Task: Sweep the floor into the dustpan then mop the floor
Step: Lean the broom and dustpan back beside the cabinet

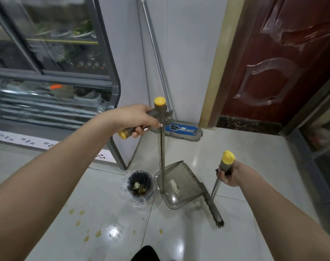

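My left hand (136, 119) grips the grey, yellow-capped handle of the long-handled dustpan (181, 187), which stands on the pale tiled floor (245, 166) with its grey tray open toward the right. My right hand (230, 174) grips the yellow-topped handle of the broom (214, 210), whose dark bristle head lies along the pan's right lip. A flat mop (183, 130) with a blue pad and a silver pole leans in the wall corner behind. Yellowish stains (81, 213) dot the floor at lower left.
A small dark bin (140, 185) lined with clear plastic, holding scraps, stands just left of the dustpan. A glass-fronted display fridge (53, 72) fills the left. A dark red door (279, 59) closes the right, and a dark shoe tip (145, 254) shows at the bottom.
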